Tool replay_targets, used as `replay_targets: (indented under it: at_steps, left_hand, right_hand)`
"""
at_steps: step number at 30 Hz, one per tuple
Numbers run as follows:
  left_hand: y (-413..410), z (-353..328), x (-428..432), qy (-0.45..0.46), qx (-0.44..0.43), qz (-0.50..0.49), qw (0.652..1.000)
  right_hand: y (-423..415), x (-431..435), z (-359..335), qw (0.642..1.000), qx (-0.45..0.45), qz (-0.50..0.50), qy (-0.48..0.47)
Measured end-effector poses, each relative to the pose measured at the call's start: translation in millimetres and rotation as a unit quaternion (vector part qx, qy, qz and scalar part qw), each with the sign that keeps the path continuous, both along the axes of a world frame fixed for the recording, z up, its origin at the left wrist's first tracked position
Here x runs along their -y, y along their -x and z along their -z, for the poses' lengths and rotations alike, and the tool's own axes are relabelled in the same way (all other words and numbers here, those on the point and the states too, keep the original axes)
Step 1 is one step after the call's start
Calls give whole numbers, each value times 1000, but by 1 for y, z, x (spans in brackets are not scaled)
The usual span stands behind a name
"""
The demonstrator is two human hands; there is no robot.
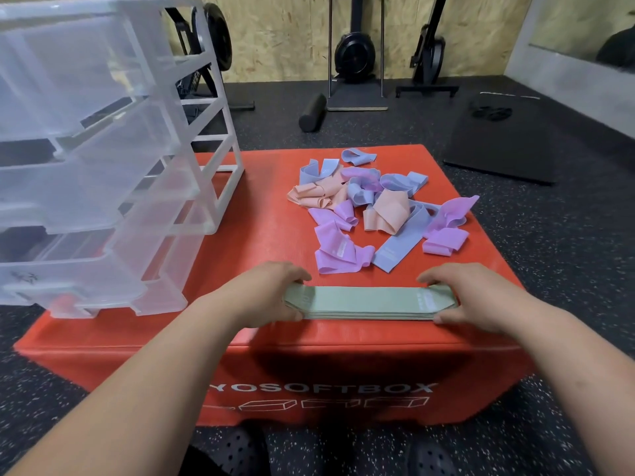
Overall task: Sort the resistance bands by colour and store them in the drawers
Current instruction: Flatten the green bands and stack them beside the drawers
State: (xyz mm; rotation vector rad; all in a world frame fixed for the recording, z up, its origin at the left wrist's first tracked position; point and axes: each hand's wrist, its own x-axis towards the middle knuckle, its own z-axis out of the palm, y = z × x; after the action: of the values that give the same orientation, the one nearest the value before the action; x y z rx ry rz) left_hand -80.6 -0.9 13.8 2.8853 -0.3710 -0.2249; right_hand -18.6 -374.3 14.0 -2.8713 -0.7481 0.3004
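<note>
At red box (pixel 275 214) front edge — left hand (pixel 264 297), right hand (pixel 470 293): fingers (pixel 292 273) pinch green band stack (pixel 364 302), 2 ends.

Head camera looks forward and down, close above red box (pixel 275 207).

The drawer unit (pixel 86 159), left on the red box (pixel 275 235), is cut off at the picture's edge. At the box's near edge, the left hand (pixel 268 297) and right hand (pixel 470 297) hide both ends of the green band stack (pixel 364 300).
</note>
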Motion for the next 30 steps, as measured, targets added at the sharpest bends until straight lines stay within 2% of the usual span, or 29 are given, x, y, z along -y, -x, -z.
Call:
replay_targets:
  at_steps: [4, 21, 25, 27, 30]
  left_hand:
    - [-2, 1, 4, -39, 18, 12, 999]
    - [-7, 11, 3, -56, 18, 27, 998]
    - [-8, 15, -1, -36, 7, 20, 999]
    - [-8, 16, -2, -19, 6, 16, 1000]
    - [-7, 17, -1, 14, 22, 9, 1000]
  right_hand:
    - [0, -1, -1, 1000, 13, -1, 23]
    - [-8, 2, 8, 999, 14, -8, 44]
    - [-6, 3, 7, 999, -6, -2, 33]
    - [-5, 3, 5, 1000, -19, 13, 14]
    - [-6, 3, 5, 995, -36, 94, -22]
